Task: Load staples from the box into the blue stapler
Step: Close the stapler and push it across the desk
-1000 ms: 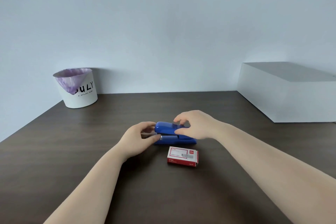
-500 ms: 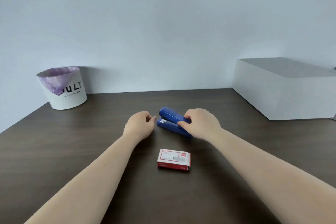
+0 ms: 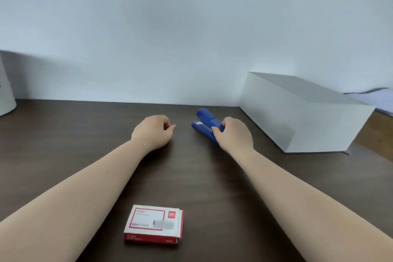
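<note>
Where stapler (image 3: pixel 205 122) lies, grey box (image 3: pixel 297 117) stands near.

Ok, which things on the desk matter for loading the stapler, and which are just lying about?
Job: blue stapler, held by the right hand; staple box; left hand, holding nothing.
Lying about: grey box; white bin at the left edge.

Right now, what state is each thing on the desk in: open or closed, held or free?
blue stapler: closed, lying on the desk, near end held by the right hand.
staple box: closed, lying flat, untouched.
right hand: fingers curled round the blue stapler.
left hand: loosely curled, holding nothing.
grey box: closed, nothing touching it.
</note>
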`<state>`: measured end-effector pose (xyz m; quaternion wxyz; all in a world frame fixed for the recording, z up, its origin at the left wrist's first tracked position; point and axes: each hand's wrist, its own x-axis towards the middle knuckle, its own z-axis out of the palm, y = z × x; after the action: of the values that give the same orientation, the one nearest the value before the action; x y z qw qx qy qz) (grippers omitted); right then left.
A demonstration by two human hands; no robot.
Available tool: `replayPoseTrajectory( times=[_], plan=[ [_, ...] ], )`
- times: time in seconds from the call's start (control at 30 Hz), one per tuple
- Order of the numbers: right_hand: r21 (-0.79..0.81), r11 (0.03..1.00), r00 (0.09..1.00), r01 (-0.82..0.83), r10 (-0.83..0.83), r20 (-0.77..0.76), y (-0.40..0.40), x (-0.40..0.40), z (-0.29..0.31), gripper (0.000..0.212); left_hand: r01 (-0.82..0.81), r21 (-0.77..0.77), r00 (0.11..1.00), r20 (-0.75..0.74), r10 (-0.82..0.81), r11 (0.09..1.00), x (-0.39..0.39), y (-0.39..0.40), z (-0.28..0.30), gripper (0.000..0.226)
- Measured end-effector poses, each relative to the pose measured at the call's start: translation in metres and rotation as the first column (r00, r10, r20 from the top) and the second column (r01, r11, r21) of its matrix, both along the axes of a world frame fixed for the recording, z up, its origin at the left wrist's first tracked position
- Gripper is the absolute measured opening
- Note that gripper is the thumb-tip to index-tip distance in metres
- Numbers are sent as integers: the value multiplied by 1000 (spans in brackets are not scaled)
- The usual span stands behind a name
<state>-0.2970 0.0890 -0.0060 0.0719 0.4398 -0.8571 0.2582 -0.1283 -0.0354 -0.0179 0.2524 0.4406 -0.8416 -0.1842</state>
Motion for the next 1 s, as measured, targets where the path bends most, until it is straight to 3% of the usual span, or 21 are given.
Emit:
replayPoseTrajectory(
  times=[0.33, 1.0],
  plan=[
    [48, 968, 968, 245, -242, -63, -33, -76, 10, 32, 81, -28, 995, -61, -82, 996, -22, -14, -9, 24],
    [0, 970, 965, 244, -243, -94, -54, -107, 2, 28, 146, -91, 989, -26, -149, 985, -24, -11, -10, 23]
  ],
)
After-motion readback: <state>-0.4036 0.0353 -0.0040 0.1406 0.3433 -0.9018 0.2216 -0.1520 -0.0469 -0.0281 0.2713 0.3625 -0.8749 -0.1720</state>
